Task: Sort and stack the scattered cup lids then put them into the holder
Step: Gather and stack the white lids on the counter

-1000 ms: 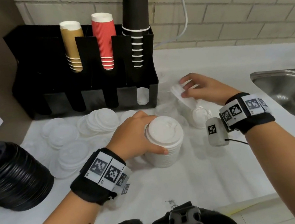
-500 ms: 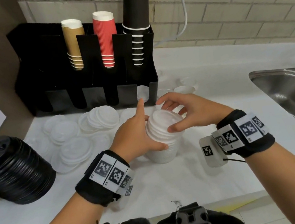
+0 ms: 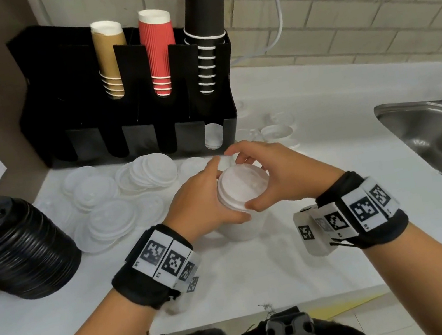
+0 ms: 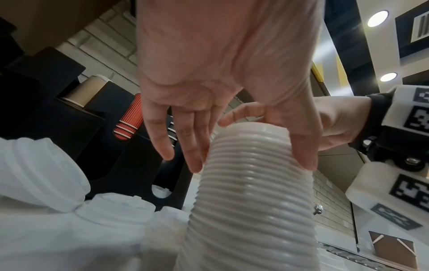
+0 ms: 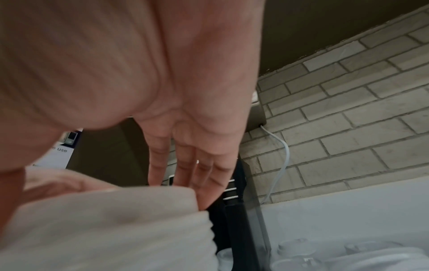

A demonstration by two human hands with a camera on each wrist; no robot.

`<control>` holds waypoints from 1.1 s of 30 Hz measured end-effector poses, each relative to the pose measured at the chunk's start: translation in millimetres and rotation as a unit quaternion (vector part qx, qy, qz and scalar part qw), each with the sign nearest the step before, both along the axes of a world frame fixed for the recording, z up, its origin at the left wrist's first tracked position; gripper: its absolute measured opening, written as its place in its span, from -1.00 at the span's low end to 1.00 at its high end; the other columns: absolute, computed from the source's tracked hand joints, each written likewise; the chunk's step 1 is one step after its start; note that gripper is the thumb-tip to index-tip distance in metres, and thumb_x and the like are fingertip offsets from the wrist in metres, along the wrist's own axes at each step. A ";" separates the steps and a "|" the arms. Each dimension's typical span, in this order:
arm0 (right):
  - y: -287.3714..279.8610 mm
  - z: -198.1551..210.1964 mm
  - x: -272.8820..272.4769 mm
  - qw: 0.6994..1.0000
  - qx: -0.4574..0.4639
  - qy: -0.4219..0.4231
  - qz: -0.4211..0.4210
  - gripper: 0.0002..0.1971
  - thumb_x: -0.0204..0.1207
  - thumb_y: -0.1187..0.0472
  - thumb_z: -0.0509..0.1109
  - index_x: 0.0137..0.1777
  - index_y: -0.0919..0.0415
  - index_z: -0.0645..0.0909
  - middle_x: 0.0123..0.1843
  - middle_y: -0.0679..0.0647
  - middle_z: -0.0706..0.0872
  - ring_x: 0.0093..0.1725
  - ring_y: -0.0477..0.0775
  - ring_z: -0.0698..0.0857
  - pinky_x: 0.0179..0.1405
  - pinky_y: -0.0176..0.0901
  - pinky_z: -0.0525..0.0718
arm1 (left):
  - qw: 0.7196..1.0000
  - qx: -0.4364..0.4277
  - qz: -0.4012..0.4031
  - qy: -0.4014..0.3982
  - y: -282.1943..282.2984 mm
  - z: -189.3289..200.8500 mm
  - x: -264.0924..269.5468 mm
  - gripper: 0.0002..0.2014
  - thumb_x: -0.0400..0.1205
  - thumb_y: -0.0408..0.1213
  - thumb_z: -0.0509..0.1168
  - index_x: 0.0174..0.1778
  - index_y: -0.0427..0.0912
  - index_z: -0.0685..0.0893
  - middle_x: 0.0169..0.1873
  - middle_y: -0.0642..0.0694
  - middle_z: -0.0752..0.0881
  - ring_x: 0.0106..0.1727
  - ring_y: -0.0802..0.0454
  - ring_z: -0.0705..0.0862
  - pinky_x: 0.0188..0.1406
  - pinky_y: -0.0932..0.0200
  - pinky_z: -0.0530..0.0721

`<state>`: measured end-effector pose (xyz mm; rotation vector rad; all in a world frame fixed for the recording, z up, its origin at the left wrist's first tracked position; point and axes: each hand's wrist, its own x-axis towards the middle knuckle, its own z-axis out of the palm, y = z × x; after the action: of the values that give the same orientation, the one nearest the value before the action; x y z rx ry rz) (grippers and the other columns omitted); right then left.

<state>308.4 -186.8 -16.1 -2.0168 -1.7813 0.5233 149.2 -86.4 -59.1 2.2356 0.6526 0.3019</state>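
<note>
The stack of lids (image 3: 243, 193) stands at mid-counter (image 3: 263, 278), the left hand (image 3: 204, 196) at its 9 o'clock and the right hand (image 3: 283, 174) at its 3. The holder (image 3: 130, 130) sits at 11 o'clock, cups (image 3: 159, 51) standing in its slots. Loose lids (image 3: 108, 205) lie before it — toward 10 o'clock. The dark lid pile (image 3: 12, 248) is at 9, the sink (image 3: 440, 146) at 3.

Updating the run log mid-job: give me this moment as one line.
step: stacking | left hand: steadies white lid stack | right hand: seats top lid | holder: stack not yet in | loose lids: remain
</note>
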 end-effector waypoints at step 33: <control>-0.6 -37.6 122.4 0.931 -0.212 -0.069 -0.288 0.06 0.33 -0.17 0.57 0.66 0.20 0.02 0.58 0.20 0.31 0.51 0.24 0.42 0.25 -0.04 0.44 | 1.000 0.010 -0.015 -0.012 8.1 -0.6 2.1 -0.29 0.13 0.10 0.68 0.22 0.26 0.64 0.06 0.28 0.71 0.15 0.15 0.65 0.19 -0.04 0.65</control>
<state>430.8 -187.4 -53.7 -2.7850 -1.0986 0.6196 151.3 -78.3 -59.8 2.2548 0.6052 0.3221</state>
